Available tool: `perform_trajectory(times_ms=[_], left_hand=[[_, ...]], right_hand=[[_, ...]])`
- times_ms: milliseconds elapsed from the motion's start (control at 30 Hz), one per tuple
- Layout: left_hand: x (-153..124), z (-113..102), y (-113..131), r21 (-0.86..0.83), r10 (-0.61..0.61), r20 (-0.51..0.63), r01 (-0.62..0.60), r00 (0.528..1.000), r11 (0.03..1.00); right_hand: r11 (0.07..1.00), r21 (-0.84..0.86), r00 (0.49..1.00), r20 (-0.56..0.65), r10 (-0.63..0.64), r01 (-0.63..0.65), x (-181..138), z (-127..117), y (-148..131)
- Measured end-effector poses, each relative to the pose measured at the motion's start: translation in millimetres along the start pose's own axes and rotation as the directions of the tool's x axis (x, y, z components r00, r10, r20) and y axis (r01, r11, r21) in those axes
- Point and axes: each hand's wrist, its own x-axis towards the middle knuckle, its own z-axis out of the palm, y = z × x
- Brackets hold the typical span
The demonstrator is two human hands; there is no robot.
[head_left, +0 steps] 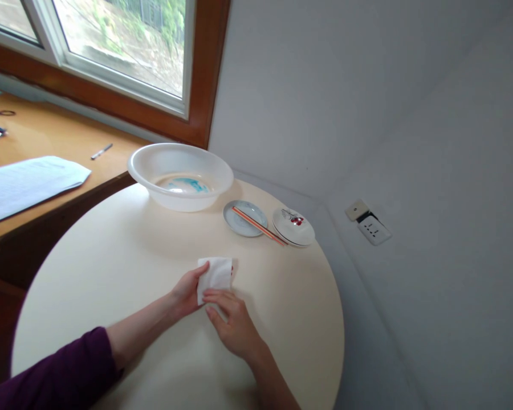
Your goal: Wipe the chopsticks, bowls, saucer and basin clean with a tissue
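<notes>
My left hand point(187, 293) pinches the left edge of a folded white napkin point(216, 272). My right hand point(235, 327) lies flat and loose, fingertips pressing the napkin's near corner, gripping nothing. The napkin rests on the round cream table point(111, 267), just ahead of both hands, its longer side pointing away from me; the left hand is the closer one. Further off stand a white basin point(182, 176), a small plate point(239, 222) bearing chopsticks point(259, 226), and a dish point(293, 228) with a red motif. I can read no writing anywhere.
</notes>
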Motion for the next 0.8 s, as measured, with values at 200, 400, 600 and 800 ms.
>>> perform_trajectory(times_ms=[200,400,600,800], left_hand=[[3,-2,-12,0.045,0.011,0.064,-0.014,0.998,0.999],[-1,2,-15,-0.052,-0.096,0.073,0.099,0.993,0.994],[-5,7,-12,-0.043,-0.117,0.044,0.119,0.992,0.992],[-3,6,-8,-0.019,-0.069,0.025,0.069,0.997,0.997]], right_hand=[[0.541,0.811,0.947,0.051,0.318,-0.225,7,-11,5],[0.214,0.939,0.910,0.176,0.376,-0.269,12,-12,10],[0.213,0.947,0.896,0.132,0.425,-0.240,13,-14,17],[0.419,0.899,0.863,-0.109,0.494,-0.126,14,-19,28]])
